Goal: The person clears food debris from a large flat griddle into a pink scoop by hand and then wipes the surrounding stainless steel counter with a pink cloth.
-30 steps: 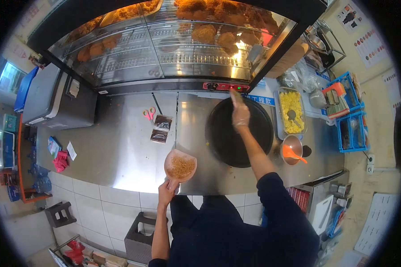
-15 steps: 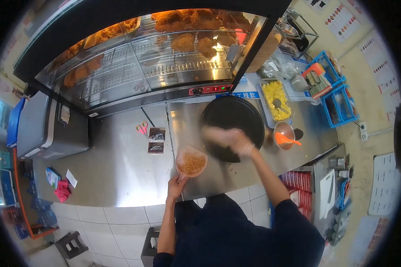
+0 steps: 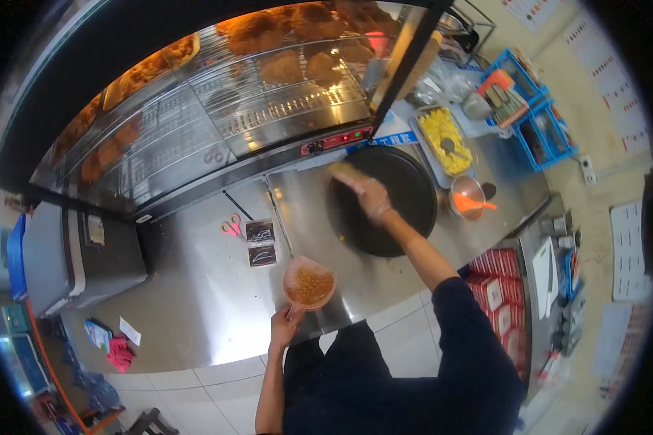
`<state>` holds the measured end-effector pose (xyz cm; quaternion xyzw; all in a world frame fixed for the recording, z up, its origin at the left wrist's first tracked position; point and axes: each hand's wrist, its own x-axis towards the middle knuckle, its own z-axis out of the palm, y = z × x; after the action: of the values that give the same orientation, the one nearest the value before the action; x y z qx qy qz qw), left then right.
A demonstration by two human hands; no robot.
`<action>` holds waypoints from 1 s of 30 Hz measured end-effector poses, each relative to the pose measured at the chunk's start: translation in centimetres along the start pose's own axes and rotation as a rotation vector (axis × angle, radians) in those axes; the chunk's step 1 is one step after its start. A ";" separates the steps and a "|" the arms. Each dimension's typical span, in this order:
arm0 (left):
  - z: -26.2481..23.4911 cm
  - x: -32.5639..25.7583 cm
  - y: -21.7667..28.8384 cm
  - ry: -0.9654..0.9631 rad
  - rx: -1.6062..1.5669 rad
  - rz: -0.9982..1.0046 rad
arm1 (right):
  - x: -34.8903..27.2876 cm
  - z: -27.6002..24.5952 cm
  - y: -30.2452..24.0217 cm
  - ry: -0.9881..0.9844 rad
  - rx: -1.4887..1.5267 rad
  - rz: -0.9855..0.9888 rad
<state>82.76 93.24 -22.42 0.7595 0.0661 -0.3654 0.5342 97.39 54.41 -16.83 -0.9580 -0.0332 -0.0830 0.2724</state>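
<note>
Left hand (image 3: 284, 328): fingers grasping a pink scoop (image 3: 309, 284) of brown crumbs above the steel bench (image 3: 196, 304).
Right hand (image 3: 372, 197): blurred over the round black griddle (image 3: 382, 199); cannot tell its grip.

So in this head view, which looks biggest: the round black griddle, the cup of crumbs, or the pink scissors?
1. Round black griddle, clearly largest.
2. Cup of crumbs, held in the left hand; nearer the camera, so somewhat enlarged.
3. Pink scissors, smallest.
</note>
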 end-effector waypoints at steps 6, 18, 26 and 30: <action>1.0 2.9 3.0 -0.094 0.133 0.075 | -10.7 -1.0 -3.8 -0.311 0.130 -0.253; 4.8 0.2 -0.4 -0.094 0.085 0.070 | -2.5 -8.9 12.7 -0.142 -0.321 -0.255; 5.0 -1.4 0.3 0.030 -0.043 -0.017 | -13.3 -10.2 11.5 -0.378 -0.596 -0.108; 5.8 1.4 -1.7 -0.035 0.015 0.079 | -16.5 -5.3 3.1 -0.637 -0.334 0.196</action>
<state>80.12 88.55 -25.48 0.7590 0.0239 -0.3580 0.5434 80.70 48.72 -16.93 -0.9658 -0.0105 0.2412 0.0949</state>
